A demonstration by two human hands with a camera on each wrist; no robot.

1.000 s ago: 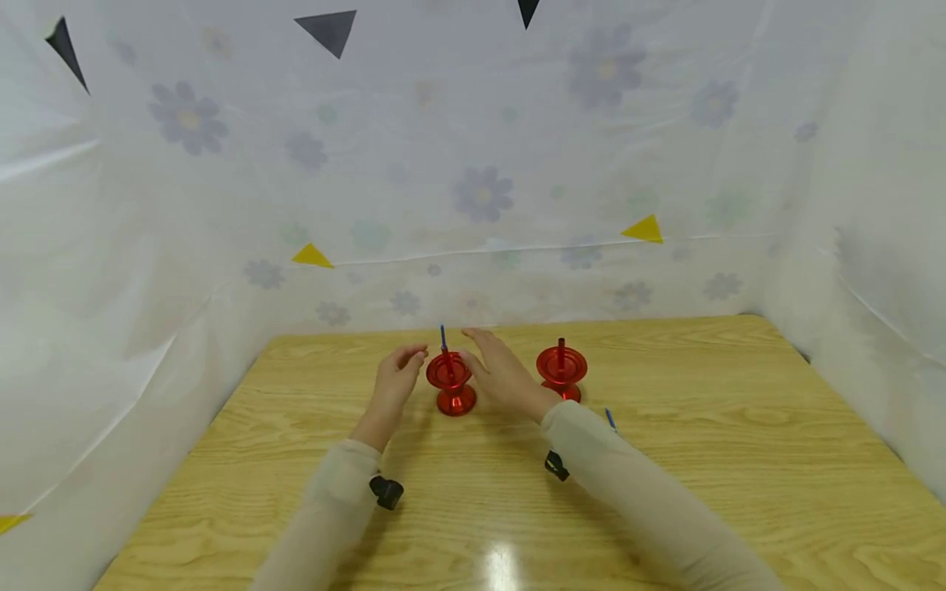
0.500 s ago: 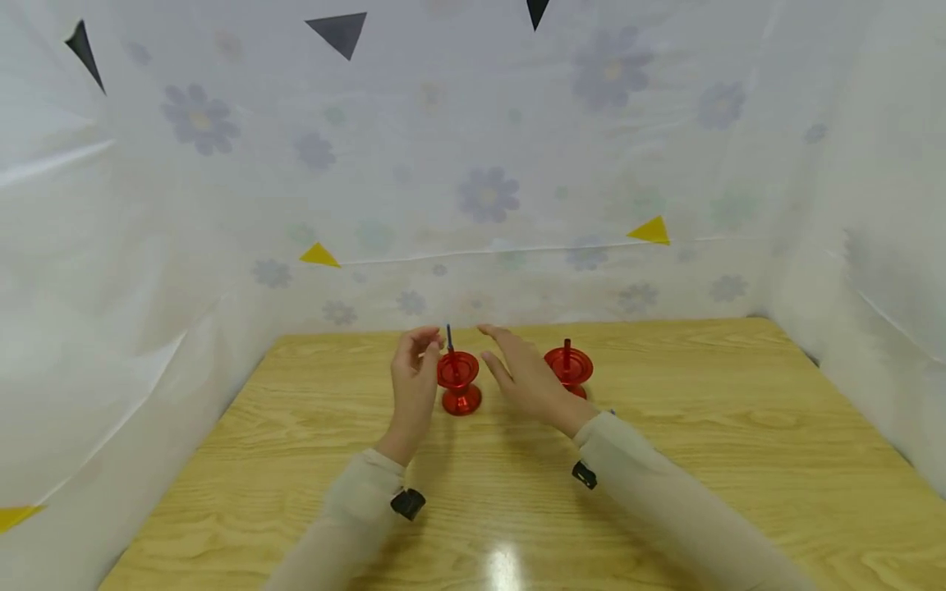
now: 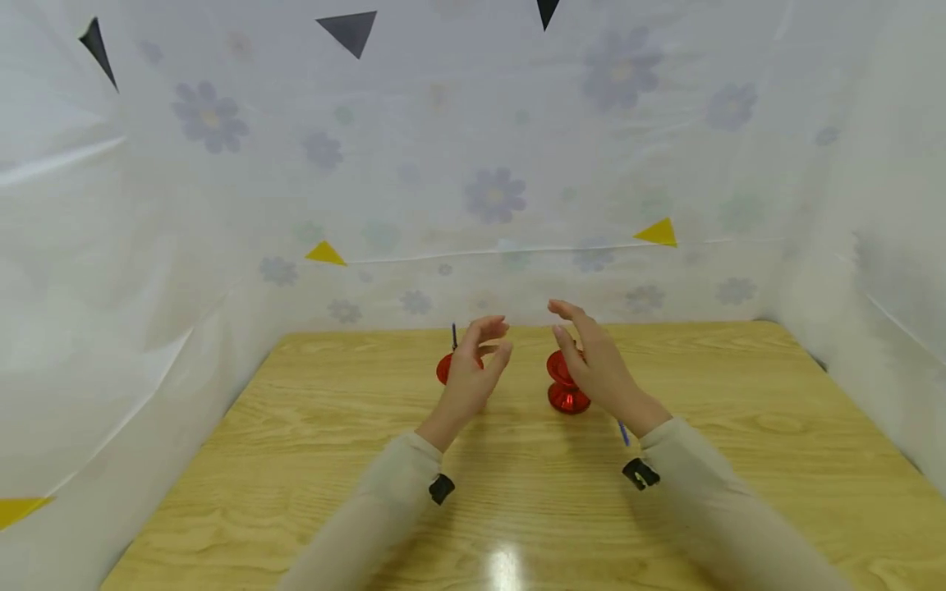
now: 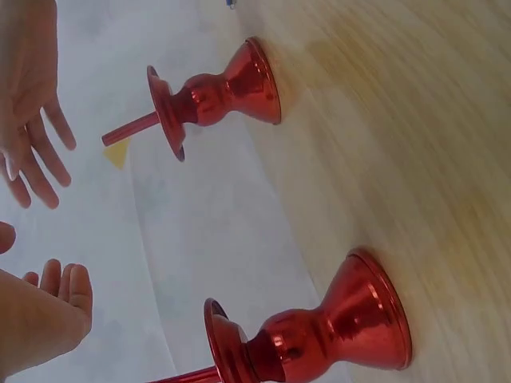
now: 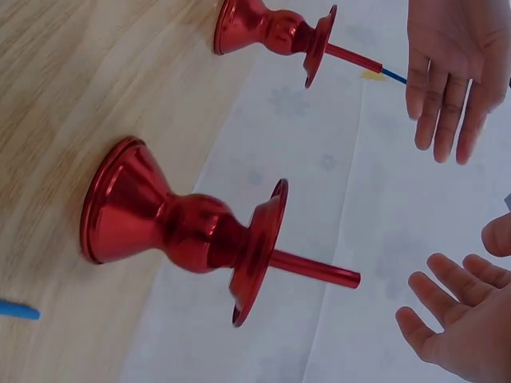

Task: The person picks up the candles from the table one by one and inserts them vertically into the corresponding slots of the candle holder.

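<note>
Wooden table [image 3: 296, 492]: fills the lower half of the head view; I see a glare spot on it at the bottom centre.

Sleeves [image 3: 384, 509]: pale, one entering from the bottom on each side, each with a small black clip at the cuff.

Blue stick [image 3: 623, 432]: lies flat on the table just left of the right cuff, right of centre (in the right wrist view only its tip shows, at the lower left edge).

Left hand [image 3: 473, 369]: raised above the table at centre, fingers loosely spread, holding nothing. It stands in front of the left candlestick.

Right hand [image 3: 599, 361]: raised just right of centre, fingers relaxed and apart, holding nothing. It stands beside the right candlestick without touching it, as far as I can tell.

Right candlestick [image 3: 565, 386]: red metal, upright on the table between the two hands, a red stick standing in its top.

Left candlestick [image 3: 445, 367]: red metal, upright, mostly hidden behind the left hand; a stick with a blue tip rises from it.

White flowered sheet [image 3: 488, 189]: walls the table at the back and both sides, with yellow and dark triangles on it.
</note>
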